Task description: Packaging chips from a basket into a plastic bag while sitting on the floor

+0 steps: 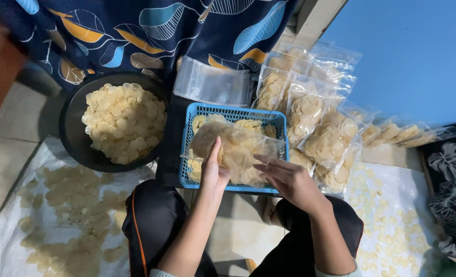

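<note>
Clear plastic bag of pale round crackers (235,149) gripped by left hand (213,172) over blue plastic basket (192,131); right hand (288,179) half-curled at bag mouth, fingers pinching film. Filling step judged finished; sealing needs mouth edges aligned.

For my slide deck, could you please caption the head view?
Left hand and right hand hold a clear bag of pale crackers over a blue basket.

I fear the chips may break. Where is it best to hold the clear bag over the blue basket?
Probably by the clear bag's open right-hand edge, from the right, where the right hand already pinches film free of chips; the left hand supports its bulging left side.
</note>
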